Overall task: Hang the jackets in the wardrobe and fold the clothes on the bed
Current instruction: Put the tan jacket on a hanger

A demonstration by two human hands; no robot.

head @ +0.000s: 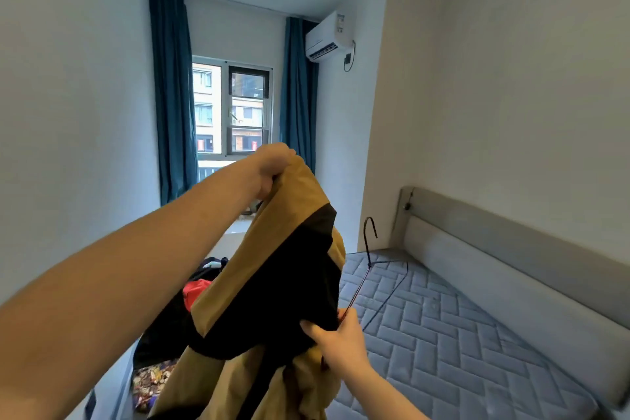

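A tan and black jacket (272, 283) hangs in front of me above the bed. My left hand (272, 167) grips its top edge, raised high toward the window. Lower down, my right hand (341, 337) pinches the black part of the jacket together with one end of a thin dark wire hanger (370, 262). The hanger sticks up to the right of the jacket, its hook uppermost. A pile of other clothes (201, 283), black, red and patterned, lies on the bed behind the jacket and is partly hidden by it.
The bed's bare grey quilted mattress (443, 334) spreads to the right, with a grey padded headboard (511, 269) along the wall. A window (231, 109) with blue curtains is straight ahead. An air conditioner (329, 37) sits high on the wall. No wardrobe shows.
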